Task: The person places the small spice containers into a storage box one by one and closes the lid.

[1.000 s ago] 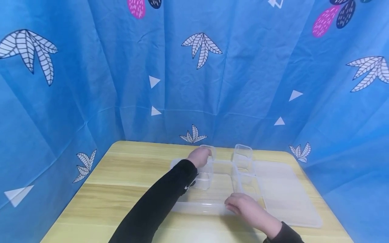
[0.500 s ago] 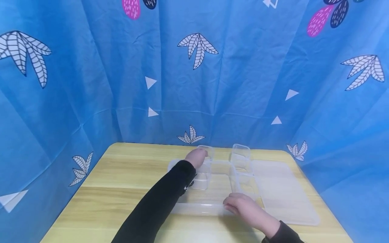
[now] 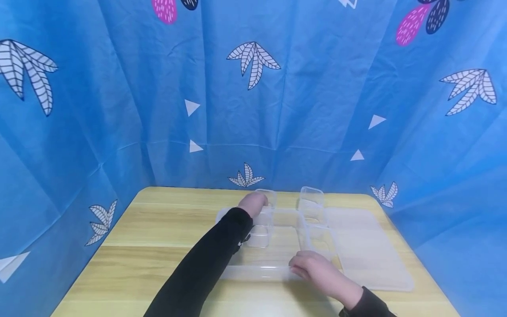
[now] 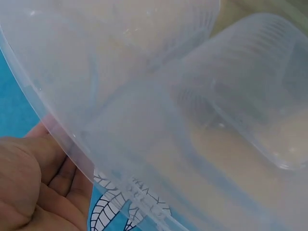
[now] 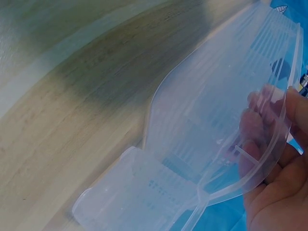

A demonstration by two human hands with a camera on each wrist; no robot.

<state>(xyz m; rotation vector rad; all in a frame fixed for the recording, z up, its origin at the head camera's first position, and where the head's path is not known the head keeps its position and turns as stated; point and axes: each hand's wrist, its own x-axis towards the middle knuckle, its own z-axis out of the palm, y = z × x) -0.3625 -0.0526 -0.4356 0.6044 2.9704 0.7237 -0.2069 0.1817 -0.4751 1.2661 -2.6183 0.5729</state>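
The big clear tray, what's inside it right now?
Inside the clear tray sit small clear tubs. The left hand and sleeve cover part of it.

No words, brands, numbers or labels can be read in any view. The blue curtain point(image 3: 253, 110) beyond the left hand point(image 3: 253, 204) bears only printed leaves and white triangles. A small white mark on the black sleeve point(image 3: 240, 243) just behind that hand may be a logo, but it is too small to tell.
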